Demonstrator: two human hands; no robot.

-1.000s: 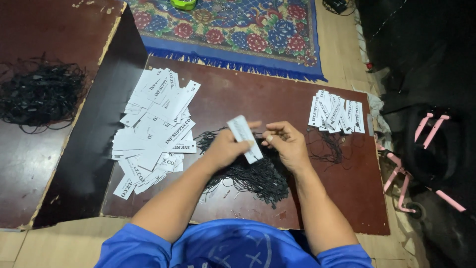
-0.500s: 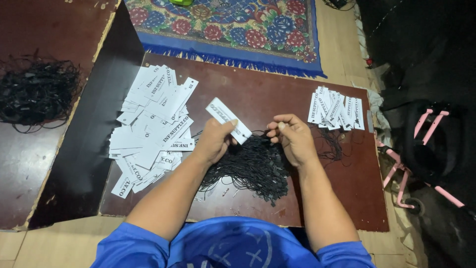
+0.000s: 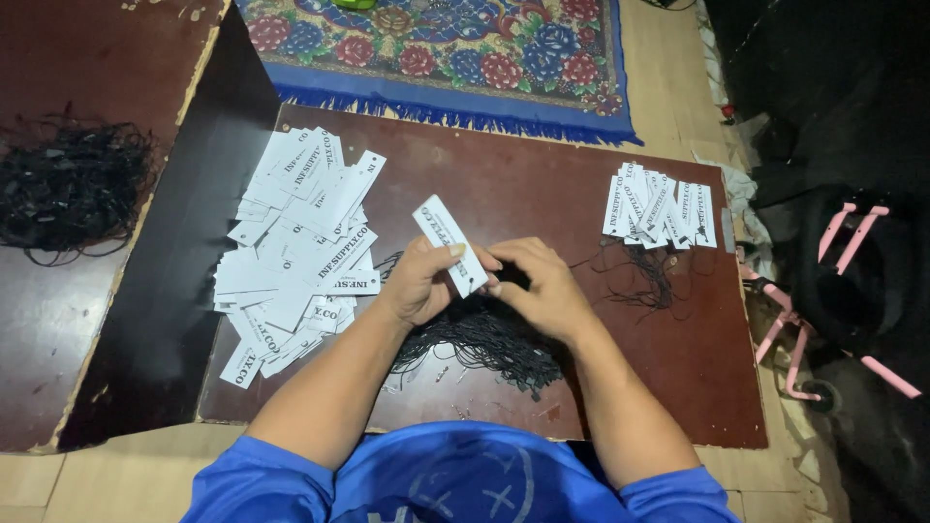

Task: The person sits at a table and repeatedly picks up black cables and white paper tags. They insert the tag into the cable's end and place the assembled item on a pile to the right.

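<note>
Both hands had drawn together since half a second before, closing over the white paper tag. Left hand pinched the tag, its long axis slanting up-left from the fingers; right hand met its lower end, fingers narrowed, just above the black string pile on the desk.

A floral rug lies beyond the table, pink-framed cart at right

Bright blue short-sleeved shirt, faint pale line drawing on its chest; bare forearms, no rings or watch seen
</note>
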